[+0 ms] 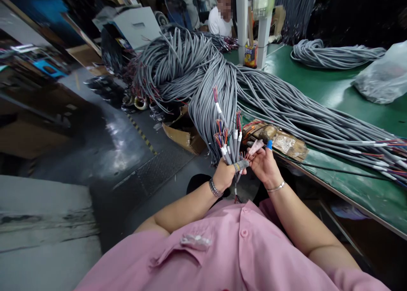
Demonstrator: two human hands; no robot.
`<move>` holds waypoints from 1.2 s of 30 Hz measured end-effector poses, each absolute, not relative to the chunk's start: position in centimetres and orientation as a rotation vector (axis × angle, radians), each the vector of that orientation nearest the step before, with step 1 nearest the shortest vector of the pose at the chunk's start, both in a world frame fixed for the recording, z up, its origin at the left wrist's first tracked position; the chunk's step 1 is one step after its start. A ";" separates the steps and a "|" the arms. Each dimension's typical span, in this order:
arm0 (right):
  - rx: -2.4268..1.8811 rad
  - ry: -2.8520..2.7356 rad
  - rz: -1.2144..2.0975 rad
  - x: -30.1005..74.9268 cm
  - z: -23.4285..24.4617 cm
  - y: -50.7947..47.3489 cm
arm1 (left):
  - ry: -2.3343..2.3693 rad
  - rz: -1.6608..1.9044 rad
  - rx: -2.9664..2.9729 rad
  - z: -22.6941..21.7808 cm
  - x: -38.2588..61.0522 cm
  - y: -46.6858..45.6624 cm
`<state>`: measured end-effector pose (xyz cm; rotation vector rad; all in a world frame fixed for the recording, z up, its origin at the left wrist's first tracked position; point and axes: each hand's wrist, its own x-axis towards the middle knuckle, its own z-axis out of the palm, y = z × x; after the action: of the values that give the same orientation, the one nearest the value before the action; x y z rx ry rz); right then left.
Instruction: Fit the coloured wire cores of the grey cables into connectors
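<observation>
My left hand is closed around a bundle of grey cables. Their stripped ends fan upward in red, blue and green wires, with white sleeves below. Grey and yellowish wrapping covers the left thumb. Close beside it, my right hand has its fingers curled at the thin wires of one cable end; the exact grip is small and partly hidden. A blue cover sits on the tip of one right-hand digit. Against those fingers shows a pale pinkish strip, either a wrapping or a loose piece.
A large heap of grey cables spreads over the green table and hangs off its edge. A taped wooden block, a plastic bag and a cardboard box are near. A person sits across the table.
</observation>
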<state>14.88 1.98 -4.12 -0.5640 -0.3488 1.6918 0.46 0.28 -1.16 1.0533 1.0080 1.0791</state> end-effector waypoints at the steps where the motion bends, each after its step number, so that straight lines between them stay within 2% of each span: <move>1: -0.556 -0.364 1.710 15.0 -3.9 1.9 | 1.021 1.077 1.064 -1.2 0.3 0.1; 24: -0.722 -0.359 1.524 14.6 -2.8 1.7 | 1.119 1.071 1.080 -1.4 0.7 0.5; 36: -0.704 -0.359 1.648 15.2 -3.0 1.6 | 1.106 1.128 1.081 -1.4 0.3 0.0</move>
<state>15.15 1.56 -3.02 -0.7042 -0.3592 1.6478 0.30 -0.01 -1.35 1.0811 1.1063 1.1277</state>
